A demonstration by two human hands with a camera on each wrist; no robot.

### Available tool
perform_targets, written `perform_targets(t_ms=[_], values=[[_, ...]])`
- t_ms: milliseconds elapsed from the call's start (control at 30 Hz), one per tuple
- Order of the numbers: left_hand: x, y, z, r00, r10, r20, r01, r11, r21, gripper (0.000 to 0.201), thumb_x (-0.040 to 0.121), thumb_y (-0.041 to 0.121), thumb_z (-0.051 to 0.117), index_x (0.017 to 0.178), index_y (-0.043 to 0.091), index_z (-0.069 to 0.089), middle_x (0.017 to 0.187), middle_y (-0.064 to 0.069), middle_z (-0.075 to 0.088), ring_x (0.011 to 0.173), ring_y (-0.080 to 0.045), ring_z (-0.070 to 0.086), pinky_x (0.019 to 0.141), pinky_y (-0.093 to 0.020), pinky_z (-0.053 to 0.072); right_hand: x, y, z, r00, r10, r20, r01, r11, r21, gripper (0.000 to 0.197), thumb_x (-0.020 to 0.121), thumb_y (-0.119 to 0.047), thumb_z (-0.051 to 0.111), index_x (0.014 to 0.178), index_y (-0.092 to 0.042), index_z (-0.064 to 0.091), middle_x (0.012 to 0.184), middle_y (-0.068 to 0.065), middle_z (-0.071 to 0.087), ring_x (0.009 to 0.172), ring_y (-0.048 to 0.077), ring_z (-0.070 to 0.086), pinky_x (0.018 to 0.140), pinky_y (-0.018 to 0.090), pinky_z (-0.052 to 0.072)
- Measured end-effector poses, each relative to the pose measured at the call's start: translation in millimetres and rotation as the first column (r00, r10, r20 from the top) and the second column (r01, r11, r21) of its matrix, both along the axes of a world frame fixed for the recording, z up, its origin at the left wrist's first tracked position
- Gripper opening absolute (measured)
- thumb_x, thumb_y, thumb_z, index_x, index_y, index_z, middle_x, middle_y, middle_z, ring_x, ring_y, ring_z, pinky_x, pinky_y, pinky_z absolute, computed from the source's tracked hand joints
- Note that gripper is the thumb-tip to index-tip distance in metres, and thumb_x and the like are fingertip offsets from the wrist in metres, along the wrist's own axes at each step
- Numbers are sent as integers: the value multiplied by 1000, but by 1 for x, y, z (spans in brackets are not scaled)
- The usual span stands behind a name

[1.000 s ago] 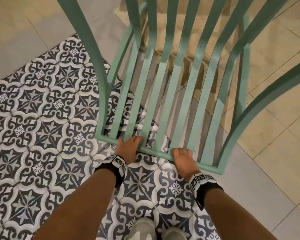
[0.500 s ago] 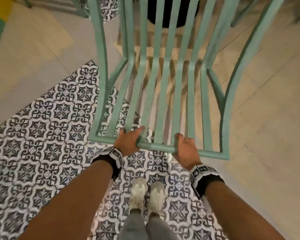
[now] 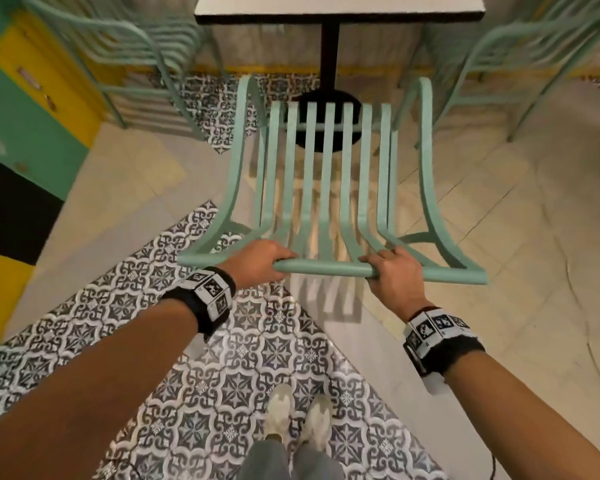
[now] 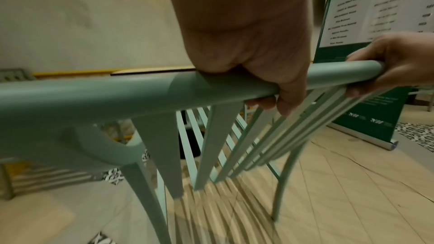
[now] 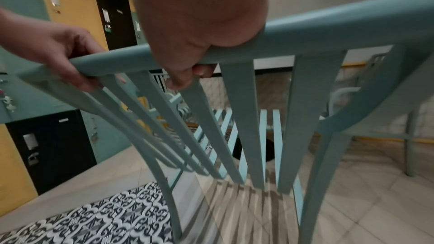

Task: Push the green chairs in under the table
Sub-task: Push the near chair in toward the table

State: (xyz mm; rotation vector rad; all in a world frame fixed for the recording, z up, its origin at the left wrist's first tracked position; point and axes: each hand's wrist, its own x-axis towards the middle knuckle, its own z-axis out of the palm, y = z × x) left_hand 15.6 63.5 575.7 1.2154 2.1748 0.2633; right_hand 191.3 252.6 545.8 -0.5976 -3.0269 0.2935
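Note:
A mint green slatted chair (image 3: 328,188) stands in front of me, its seat pointing toward a white-topped table (image 3: 336,6) with a black post and round base. My left hand (image 3: 260,261) grips the chair's top rail (image 3: 326,269) left of centre; my right hand (image 3: 392,271) grips it right of centre. In the left wrist view the left hand (image 4: 253,58) wraps the rail (image 4: 140,96), with the right hand (image 4: 394,60) further along. The right wrist view has the right hand (image 5: 192,31) curled over the rail (image 5: 328,31), fingertips behind the slats.
More green chairs stand at the table's left (image 3: 132,57) and right (image 3: 520,60). Green, yellow and black lockers (image 3: 21,133) line the left side. A green banner stand (image 4: 375,62) is on the right. Patterned tiles (image 3: 222,358) lie under my feet.
The chair has moved forward toward the table and my arms have stretched out. The view has lifted, so the table top and neighbouring chairs now show. Both hands keep their grip.

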Motion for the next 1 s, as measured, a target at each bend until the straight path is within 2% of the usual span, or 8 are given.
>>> perform_targets(t_ms=[100, 200, 333, 433, 500, 566, 700, 1000], values=[[-24, 11, 21, 997, -48, -68, 49, 999, 21, 19, 81, 12, 69, 100, 9, 70, 87, -3, 59, 88, -23, 58, 78, -33, 47, -21, 10, 17, 999, -2, -48, 3, 1000, 8, 22, 52, -7, 82, 70, -14, 71, 55, 5, 67, 56, 29, 58, 47, 33, 49], [-48, 28, 36, 992, -64, -107, 66, 998, 14, 13, 82, 9, 66, 94, 6, 68, 84, 0, 52, 82, -21, 56, 71, -28, 39, -44, 26, 31, 998, 10, -63, -9, 1000, 27, 20, 57, -15, 84, 64, -13, 65, 52, 4, 65, 54, 27, 56, 44, 29, 46], [-68, 49, 46, 989, -89, -119, 89, 996, -13, 8, 83, 11, 63, 90, 9, 66, 82, -8, 64, 80, -25, 62, 67, -31, 44, -65, 48, 38, 996, 27, -84, -23, 999, 44, 23, 63, -26, 83, 65, -15, 63, 55, 4, 65, 56, 24, 55, 48, 23, 33], [-75, 50, 44, 983, -135, -123, 133, 991, -21, 16, 86, 17, 62, 102, 17, 66, 89, -9, 72, 79, -23, 66, 68, -31, 52, -66, 55, 43, 998, 60, -34, -60, 998, 25, 25, 60, -32, 86, 73, -22, 66, 63, -3, 68, 57, 19, 56, 47, 24, 40], [-84, 42, 42, 970, -197, -144, 190, 980, -60, 30, 88, 22, 61, 119, 25, 61, 95, -2, 73, 76, -14, 62, 64, -19, 46, -61, 67, 43, 995, 92, 40, -93, 995, 33, 44, 54, -40, 86, 92, -28, 68, 86, -6, 72, 72, 18, 64, 62, 32, 54], [-95, 36, 40, 968, -221, -120, 212, 973, -87, 39, 91, 23, 60, 128, 28, 54, 100, 1, 73, 74, -10, 59, 72, -19, 49, -56, 80, 45, 990, 66, 123, -75, 995, 69, 59, 51, -47, 85, 104, -32, 66, 98, -8, 74, 80, 17, 70, 73, 40, 59], [-109, 41, 37, 959, -255, -123, 243, 965, -103, 33, 93, 23, 56, 126, 22, 55, 103, -5, 72, 76, -9, 52, 78, -27, 49, -65, 87, 49, 983, 19, 184, -29, 998, 52, 29, 61, -41, 84, 86, -31, 72, 52, -1, 69, 43, 18, 63, 39, 27, 50], [-174, 72, 51, 966, -193, -170, 175, 978, -116, 28, 90, 26, 61, 117, 19, 59, 98, -8, 72, 86, -23, 66, 83, -37, 55, -131, 119, 57, 995, 86, 50, -88, 995, 45, 24, 63, -36, 83, 71, -21, 67, 46, 0, 64, 38, 21, 59, 40, 25, 47]])
